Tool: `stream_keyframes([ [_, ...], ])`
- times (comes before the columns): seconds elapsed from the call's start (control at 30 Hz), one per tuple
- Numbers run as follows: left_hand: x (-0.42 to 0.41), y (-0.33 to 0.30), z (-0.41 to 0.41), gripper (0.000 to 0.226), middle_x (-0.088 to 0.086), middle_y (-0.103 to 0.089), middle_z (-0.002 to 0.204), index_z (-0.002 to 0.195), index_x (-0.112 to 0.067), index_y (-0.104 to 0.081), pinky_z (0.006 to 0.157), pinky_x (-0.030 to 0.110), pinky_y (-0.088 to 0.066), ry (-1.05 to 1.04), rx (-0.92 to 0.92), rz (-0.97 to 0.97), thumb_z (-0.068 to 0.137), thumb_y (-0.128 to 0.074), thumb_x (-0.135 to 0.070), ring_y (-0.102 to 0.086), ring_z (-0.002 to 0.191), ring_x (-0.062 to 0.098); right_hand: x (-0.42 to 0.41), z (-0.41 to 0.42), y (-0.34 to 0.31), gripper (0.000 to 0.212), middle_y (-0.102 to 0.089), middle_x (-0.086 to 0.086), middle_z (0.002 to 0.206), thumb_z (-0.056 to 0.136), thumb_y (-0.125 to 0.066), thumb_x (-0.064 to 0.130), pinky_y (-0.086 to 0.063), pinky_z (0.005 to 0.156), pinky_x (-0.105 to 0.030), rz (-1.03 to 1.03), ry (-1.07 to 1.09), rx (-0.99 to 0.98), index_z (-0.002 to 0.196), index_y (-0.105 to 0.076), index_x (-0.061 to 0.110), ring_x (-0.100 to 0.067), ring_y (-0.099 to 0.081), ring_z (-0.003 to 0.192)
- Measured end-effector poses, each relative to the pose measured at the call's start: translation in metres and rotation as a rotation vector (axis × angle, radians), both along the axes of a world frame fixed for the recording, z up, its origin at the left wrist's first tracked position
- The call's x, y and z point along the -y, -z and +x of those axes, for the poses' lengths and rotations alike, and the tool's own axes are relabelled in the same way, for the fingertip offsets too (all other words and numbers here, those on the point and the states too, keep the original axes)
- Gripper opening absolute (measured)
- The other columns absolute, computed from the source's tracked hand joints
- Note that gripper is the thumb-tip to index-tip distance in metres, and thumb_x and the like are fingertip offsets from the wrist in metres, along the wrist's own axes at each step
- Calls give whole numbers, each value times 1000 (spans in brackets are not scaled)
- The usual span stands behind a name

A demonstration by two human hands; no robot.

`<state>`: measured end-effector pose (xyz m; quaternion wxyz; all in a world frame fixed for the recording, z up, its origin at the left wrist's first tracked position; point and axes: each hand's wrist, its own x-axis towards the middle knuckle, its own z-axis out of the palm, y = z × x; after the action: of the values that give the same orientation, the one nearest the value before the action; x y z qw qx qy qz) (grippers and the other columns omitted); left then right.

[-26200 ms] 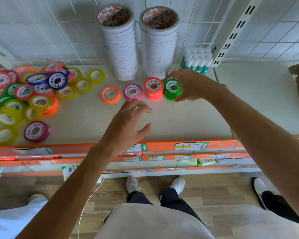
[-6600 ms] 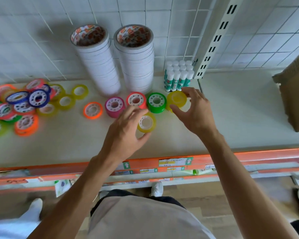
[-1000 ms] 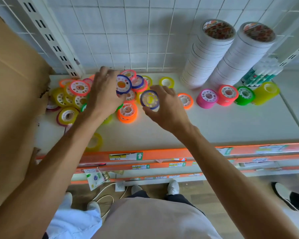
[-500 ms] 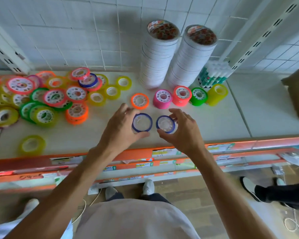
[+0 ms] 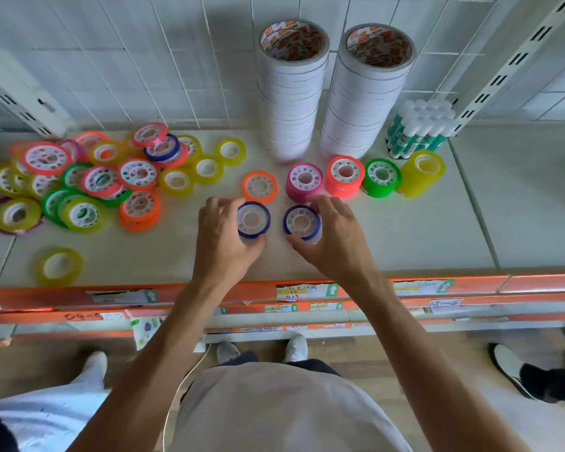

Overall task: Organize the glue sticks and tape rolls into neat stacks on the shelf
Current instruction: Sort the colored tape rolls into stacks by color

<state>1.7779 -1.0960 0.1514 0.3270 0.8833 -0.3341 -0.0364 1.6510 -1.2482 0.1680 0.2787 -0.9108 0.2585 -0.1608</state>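
My left hand point(image 5: 224, 246) grips a blue tape roll point(image 5: 253, 220) and my right hand point(image 5: 335, 243) grips a second blue tape roll point(image 5: 301, 222), side by side just above the shelf point(image 5: 421, 230) near its front. Behind them runs a row of stacks: an orange roll point(image 5: 260, 186), a pink stack point(image 5: 304, 181), a red stack point(image 5: 344, 176), a green stack point(image 5: 381, 177) and a yellow stack point(image 5: 423, 172). A loose heap of coloured rolls point(image 5: 95, 181) covers the shelf's left side. The glue sticks point(image 5: 419, 132) stand bunched at the back right.
Two tall columns of white tape point(image 5: 291, 93) point(image 5: 366, 93) stand against the tiled wall. A lone yellow roll point(image 5: 61, 265) lies near the orange front rail point(image 5: 535, 283). A slotted upright point(image 5: 509, 66) divides the shelf from the right bay. Other people's feet are on the floor below.
Both hands took blue rolls from the left heap and carried them to the front middle of the shelf. In the last half second they have barely shifted.
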Motion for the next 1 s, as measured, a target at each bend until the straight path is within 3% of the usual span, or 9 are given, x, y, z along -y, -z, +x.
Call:
stream_keyframes([
  [0.27,-14,0,3,65,13,-62,118,127,-6,-59,89,29,-39,-62,-15,-23,70,-88,-17,-56,108,32,-17,21,4,54,-64,-5,108,70,-83,29,-49,81,-38,27,-28,48,114,-58,11,-27,-55,98],
  [0.53,-5,-4,-7,62,5,-65,112,121,-11,-62,87,31,-45,-9,-49,-102,67,-91,-18,-59,102,25,-3,4,12,51,-43,7,94,69,-82,28,-30,74,-17,25,111,48,102,-46,12,-18,-44,89],
  [0.67,-4,-3,-8,60,4,-65,111,119,-11,-62,86,29,-43,-14,-33,-113,67,-91,-19,-58,102,25,-8,3,12,53,-49,3,98,70,-81,32,-33,77,-19,22,87,31,104,-46,12,-16,-44,92],
  [0.83,-4,-2,-8,60,5,-66,109,117,-10,-63,87,37,-47,-11,-38,-114,66,-92,-20,-58,100,26,-16,2,12,51,-54,-3,99,71,-81,31,-39,78,-25,23,88,33,105,-48,11,-22,-49,91],
  [1.0,-2,-3,-9,60,4,-66,109,117,-12,-62,85,31,-44,-18,-44,-109,66,-92,-24,-57,100,25,-14,-1,11,53,-55,-3,104,73,-80,32,-44,81,-29,37,83,19,110,-47,13,-22,-49,96],
])
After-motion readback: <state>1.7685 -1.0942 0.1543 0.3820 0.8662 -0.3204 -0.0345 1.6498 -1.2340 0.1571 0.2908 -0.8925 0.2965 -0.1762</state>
